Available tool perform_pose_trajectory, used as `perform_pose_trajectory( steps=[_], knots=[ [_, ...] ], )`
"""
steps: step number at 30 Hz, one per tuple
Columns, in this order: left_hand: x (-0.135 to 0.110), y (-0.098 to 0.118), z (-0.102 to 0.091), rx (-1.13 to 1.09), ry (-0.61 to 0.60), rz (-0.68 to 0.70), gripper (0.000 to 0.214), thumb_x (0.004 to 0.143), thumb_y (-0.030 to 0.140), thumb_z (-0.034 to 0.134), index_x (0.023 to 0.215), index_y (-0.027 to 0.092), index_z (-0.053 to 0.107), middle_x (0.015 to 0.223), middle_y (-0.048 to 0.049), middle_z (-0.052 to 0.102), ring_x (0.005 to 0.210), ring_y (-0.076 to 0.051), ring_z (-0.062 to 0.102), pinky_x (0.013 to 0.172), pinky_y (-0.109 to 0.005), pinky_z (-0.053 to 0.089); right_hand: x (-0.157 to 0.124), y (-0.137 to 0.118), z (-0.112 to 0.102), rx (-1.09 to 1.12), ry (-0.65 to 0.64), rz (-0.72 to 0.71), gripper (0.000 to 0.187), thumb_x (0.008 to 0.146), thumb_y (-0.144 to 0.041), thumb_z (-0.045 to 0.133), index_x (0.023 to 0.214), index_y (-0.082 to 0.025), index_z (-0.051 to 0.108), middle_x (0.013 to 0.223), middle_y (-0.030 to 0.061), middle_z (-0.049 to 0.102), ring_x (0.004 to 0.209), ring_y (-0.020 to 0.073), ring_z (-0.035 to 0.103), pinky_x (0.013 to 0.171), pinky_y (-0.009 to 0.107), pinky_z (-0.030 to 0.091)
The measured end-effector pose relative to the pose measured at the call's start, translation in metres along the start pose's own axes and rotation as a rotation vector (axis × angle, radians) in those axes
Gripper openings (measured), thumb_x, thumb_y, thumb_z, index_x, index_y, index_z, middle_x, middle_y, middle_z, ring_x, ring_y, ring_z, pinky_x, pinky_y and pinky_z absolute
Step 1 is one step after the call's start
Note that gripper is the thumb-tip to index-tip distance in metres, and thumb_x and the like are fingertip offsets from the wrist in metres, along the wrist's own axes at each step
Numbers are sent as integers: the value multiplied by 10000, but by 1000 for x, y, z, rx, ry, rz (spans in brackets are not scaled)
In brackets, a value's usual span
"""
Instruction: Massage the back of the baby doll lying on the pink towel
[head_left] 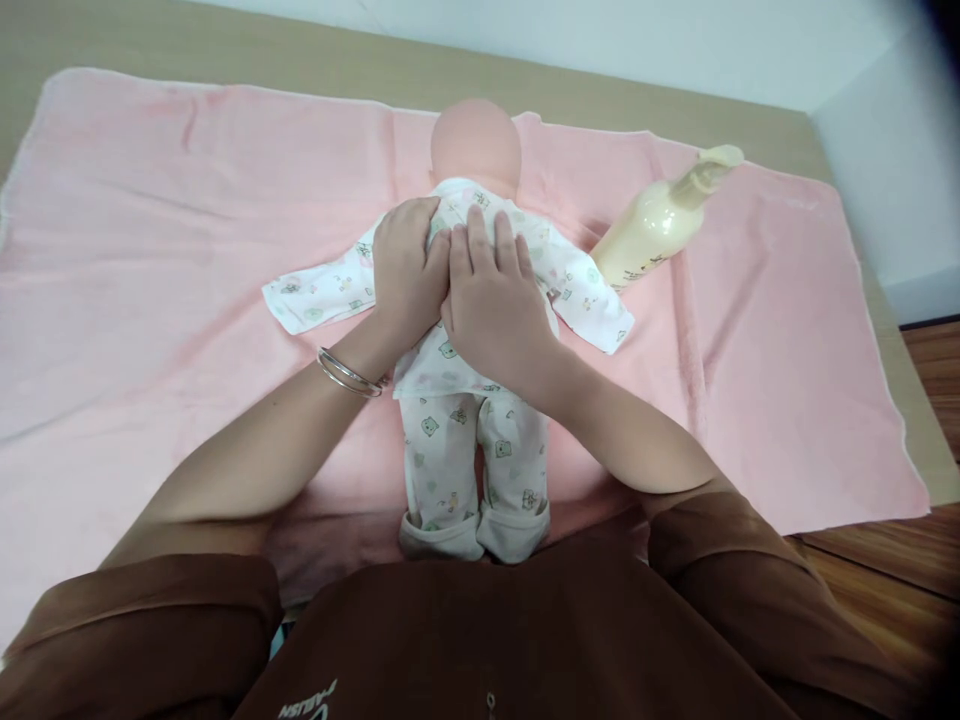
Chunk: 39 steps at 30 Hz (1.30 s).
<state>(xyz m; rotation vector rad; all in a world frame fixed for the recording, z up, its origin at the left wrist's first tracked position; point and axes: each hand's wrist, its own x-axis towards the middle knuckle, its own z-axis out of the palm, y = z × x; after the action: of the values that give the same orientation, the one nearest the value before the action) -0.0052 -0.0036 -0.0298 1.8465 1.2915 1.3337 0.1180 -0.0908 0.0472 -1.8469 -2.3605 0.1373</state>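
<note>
Left hand (409, 265), fingers together, and right hand (495, 300), fingers slightly spread, rest on pink-headed, face-down doll (476, 145) in white printed clothes (442, 460); pressure best kept light.

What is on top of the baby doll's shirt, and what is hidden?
On the printed shirt of the baby doll rest the left hand and the right hand, close together. Their palms and the cloth beneath are covered; whether anything lies between cannot be seen.
</note>
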Motion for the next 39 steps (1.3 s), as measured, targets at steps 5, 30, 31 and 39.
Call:
perform_pose_trajectory(
  steps=[5, 30, 31, 39],
  knots=[
    [1, -4, 0, 86, 13, 34, 481, 974, 750, 487, 1082, 324, 683, 1208, -105, 728, 1222, -385, 600, 1145, -621, 406, 28, 35, 1, 166, 30, -75, 600, 1101, -252, 353, 1682, -108, 396, 1811, 117, 284, 1713, 359, 229, 1426, 552, 198],
    [0, 1, -6, 107, -168, 86, 606, 916, 813, 558, 1295, 351, 654, 1495, -83, 614, 1471, -416, 434, 1309, -651, 200, 30, 53, 5, 115, 45, 123, 677, 1128, -372, 277, 1679, 19, 321, 1772, 236, 320, 1692, 366, 291, 1405, 530, 261],
    [0, 2, -7, 99, -166, 78, 588, 925, 799, 545, 1291, 351, 655, 1491, -93, 615, 1457, -418, 455, 1299, -657, 225, 22, 43, 2, 66, 40, 98, 668, 1127, -348, 297, 1680, 27, 320, 1769, 246, 318, 1685, 392, 301, 1401, 538, 276],
    [-1, 2, -6, 59, -172, 74, 531, 961, 771, 525, 1269, 358, 653, 1428, -95, 650, 1441, -413, 461, 1285, -666, 267, 10, 22, -6, 35, -15, -37, 626, 1086, -196, 342, 1697, -61, 347, 1811, 142, 271, 1718, 353, 227, 1436, 506, 238]
  ],
)
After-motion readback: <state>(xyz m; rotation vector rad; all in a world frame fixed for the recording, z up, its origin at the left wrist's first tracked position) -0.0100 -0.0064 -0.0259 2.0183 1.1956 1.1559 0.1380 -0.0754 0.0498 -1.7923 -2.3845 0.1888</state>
